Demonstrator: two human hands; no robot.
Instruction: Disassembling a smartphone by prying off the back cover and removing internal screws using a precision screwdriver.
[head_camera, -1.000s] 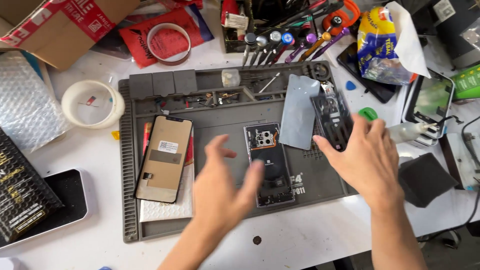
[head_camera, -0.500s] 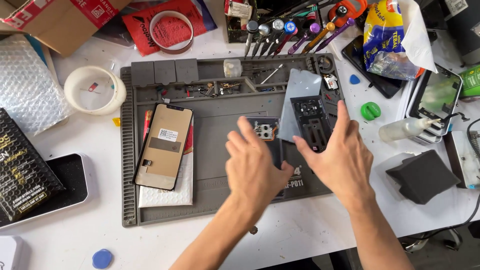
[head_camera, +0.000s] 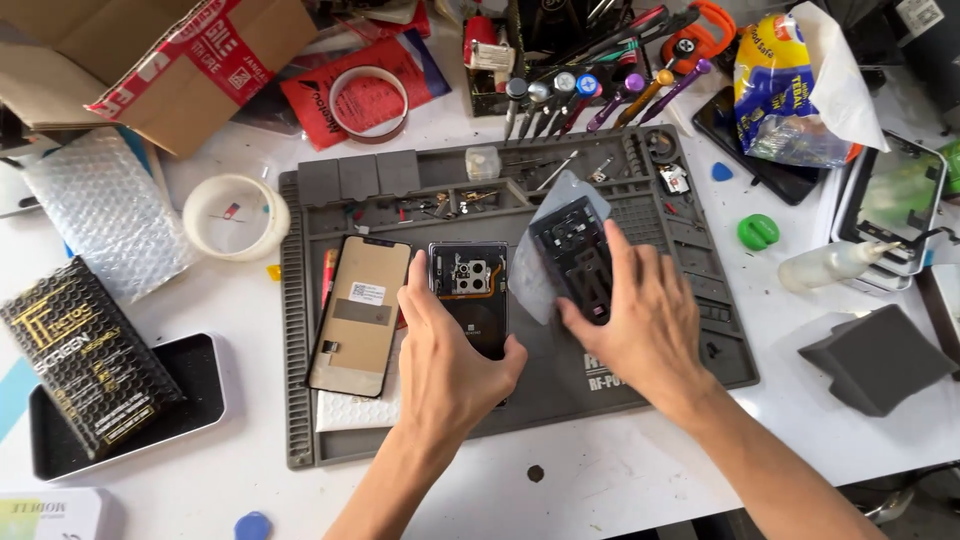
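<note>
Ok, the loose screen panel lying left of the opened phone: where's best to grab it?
Pinch the screen panel by its long side edges, coming from above. It lies flat on the grey mat, glass down. The left hand crowds its right edge, so approach from the left probably.

opened phone (head_camera: 470, 295) — dark slab, back off, camera block and orange flex cable showing, flat on the grey mat, lower end under the left hand (head_camera: 445, 365) | inner frame piece (head_camera: 575, 255) — black, tilted, lying over a translucent grey back cover (head_camera: 545, 240), right hand (head_camera: 635, 320) resting on it
</note>
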